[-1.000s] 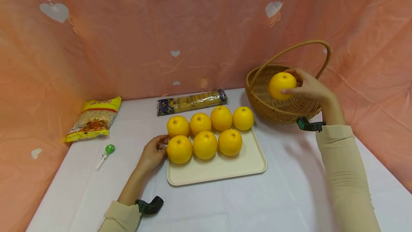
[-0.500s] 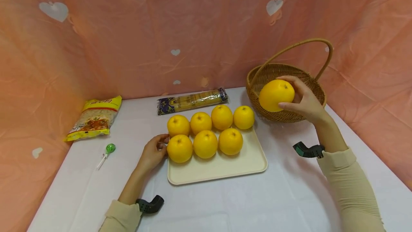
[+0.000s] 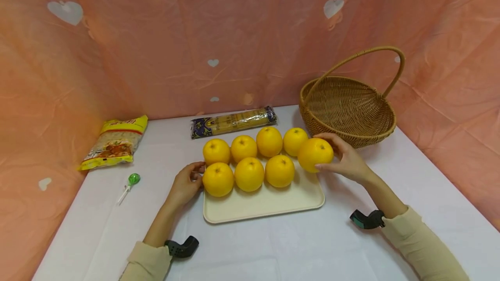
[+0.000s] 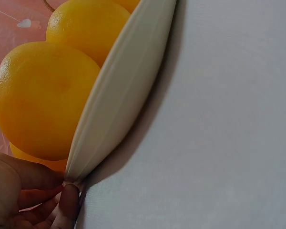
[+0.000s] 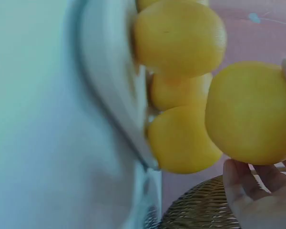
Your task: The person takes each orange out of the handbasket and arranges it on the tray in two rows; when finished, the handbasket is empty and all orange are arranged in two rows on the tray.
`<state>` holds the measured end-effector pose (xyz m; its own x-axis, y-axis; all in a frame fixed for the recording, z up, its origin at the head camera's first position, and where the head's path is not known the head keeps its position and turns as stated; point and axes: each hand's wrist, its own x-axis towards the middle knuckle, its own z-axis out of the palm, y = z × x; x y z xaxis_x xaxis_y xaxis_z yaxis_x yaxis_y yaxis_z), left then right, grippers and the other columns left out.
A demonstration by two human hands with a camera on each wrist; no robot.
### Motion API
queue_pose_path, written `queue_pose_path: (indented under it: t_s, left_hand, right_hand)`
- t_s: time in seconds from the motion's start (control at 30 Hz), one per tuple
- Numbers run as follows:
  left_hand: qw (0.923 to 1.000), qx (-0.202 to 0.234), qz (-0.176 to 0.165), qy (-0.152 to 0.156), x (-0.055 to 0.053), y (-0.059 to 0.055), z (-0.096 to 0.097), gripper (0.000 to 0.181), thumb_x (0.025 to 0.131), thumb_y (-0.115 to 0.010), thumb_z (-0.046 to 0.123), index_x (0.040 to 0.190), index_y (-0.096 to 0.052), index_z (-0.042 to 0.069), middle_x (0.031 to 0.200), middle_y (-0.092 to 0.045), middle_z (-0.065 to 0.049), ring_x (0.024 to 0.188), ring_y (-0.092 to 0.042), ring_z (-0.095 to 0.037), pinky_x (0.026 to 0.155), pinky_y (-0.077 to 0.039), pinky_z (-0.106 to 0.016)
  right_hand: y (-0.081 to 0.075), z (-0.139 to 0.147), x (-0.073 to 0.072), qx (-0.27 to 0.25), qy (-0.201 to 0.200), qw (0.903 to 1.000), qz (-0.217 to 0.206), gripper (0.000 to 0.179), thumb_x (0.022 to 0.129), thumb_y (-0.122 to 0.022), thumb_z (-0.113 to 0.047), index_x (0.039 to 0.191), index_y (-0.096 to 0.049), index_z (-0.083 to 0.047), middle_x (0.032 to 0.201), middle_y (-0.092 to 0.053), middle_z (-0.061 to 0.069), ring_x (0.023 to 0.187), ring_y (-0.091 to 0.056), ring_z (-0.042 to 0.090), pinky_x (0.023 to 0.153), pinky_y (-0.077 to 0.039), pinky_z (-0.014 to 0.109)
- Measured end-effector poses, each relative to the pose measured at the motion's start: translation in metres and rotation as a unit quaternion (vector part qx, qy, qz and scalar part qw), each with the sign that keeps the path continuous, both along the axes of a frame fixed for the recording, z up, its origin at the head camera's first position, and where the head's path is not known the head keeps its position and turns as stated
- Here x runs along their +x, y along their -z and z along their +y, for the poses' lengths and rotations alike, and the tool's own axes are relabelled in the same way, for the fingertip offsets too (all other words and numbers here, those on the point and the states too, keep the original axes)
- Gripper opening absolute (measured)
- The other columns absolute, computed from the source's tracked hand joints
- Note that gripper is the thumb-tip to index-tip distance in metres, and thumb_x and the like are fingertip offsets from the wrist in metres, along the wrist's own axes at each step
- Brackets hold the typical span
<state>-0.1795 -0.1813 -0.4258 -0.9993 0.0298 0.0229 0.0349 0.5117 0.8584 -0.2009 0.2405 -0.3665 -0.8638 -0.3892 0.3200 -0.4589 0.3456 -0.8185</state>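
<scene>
My right hand point(image 3: 345, 159) grips a yellow-skinned orange point(image 3: 314, 155) over the right end of the cream tray point(image 3: 265, 209). In the right wrist view this orange point(image 5: 252, 113) is up close, fingers and thumb on its sides, with other oranges behind it. Two rows of oranges point(image 3: 249, 174) stand on the tray, a longer one at the back and three in front. At the tray's left side, my left hand point(image 3: 185, 185) pinches the rim between thumb and fingers, as the left wrist view shows, beside an orange point(image 4: 45, 100).
A wicker basket point(image 3: 351, 107) with a tall handle stands at the back right. Behind the tray lies a long pack of noodles point(image 3: 234, 122). To the left are a yellow-ended food bag point(image 3: 117, 142) and a green lollipop point(image 3: 133, 180). A pink curtain encloses the table.
My right hand has carried the orange out from over the basket, leftward and toward me, to the tray's right end. The left hand stays at the tray's left side.
</scene>
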Motion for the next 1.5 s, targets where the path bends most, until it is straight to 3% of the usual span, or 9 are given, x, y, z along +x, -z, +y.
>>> queue_pose_path:
  t_s: [0.2, 0.5, 0.97, 1.27, 1.5]
  left_hand:
    - [1.0, 0.008, -0.001, 0.001, 0.0, 0.0, 0.001, 0.047, 0.081, -0.047, -0.01, 0.129, -0.048, -0.007, 0.113, -0.056, -0.023, 0.084, -0.052, -0.023, 0.063, -0.05, -0.02]
    - [1.0, 0.006, 0.006, 0.002, -0.001, 0.003, 0.002, 0.047, 0.081, -0.049, -0.009, 0.128, -0.048, -0.007, 0.113, -0.056, -0.023, 0.082, -0.052, -0.022, 0.063, -0.049, -0.02]
    - [1.0, -0.003, 0.003, 0.0, 0.0, 0.001, -0.002, 0.046, 0.083, -0.048, -0.008, 0.129, -0.048, -0.007, 0.115, -0.055, -0.023, 0.088, -0.053, -0.025, 0.066, -0.05, -0.02]
    - [0.9999, 0.009, 0.0, 0.004, -0.001, 0.0, -0.001, 0.046, 0.083, -0.048, -0.008, 0.129, -0.047, -0.006, 0.116, -0.054, -0.024, 0.088, -0.053, -0.026, 0.064, -0.051, -0.021]
    - [0.9999, 0.015, -0.005, 0.005, 0.0, 0.0, 0.0, 0.045, 0.084, -0.047, -0.008, 0.129, -0.047, -0.006, 0.117, -0.054, -0.024, 0.089, -0.053, -0.026, 0.065, -0.052, -0.022]
  right_hand:
    - [0.011, -0.001, 0.001, 0.08, 0.014, 0.9965, 0.016, 0.067, 0.07, -0.08, -0.012, 0.129, -0.048, -0.009, 0.128, -0.051, 0.007, 0.111, -0.047, 0.01, 0.094, -0.039, 0.02]
    - [0.019, -0.003, -0.002, 0.105, 0.003, 0.9944, -0.003, 0.069, 0.07, -0.081, -0.016, 0.129, -0.047, -0.009, 0.127, -0.053, 0.009, 0.113, -0.048, 0.023, 0.096, -0.04, 0.046]
    - [0.031, -0.005, -0.006, 0.104, -0.007, 0.9942, -0.026, 0.071, 0.073, -0.079, -0.018, 0.134, -0.045, -0.009, 0.135, -0.047, 0.012, 0.118, -0.047, 0.027, 0.097, -0.04, 0.047]
    - [0.034, -0.004, -0.004, 0.113, -0.022, 0.9932, -0.016, 0.082, 0.072, -0.08, -0.017, 0.141, -0.036, -0.012, 0.138, -0.04, 0.014, 0.12, -0.043, 0.031, 0.092, -0.043, 0.049]
    - [0.034, -0.005, -0.002, 0.121, -0.02, 0.9924, 0.002, 0.084, 0.071, -0.08, -0.016, 0.142, -0.036, -0.012, 0.134, -0.044, 0.011, 0.116, -0.045, 0.026, 0.09, -0.045, 0.044]
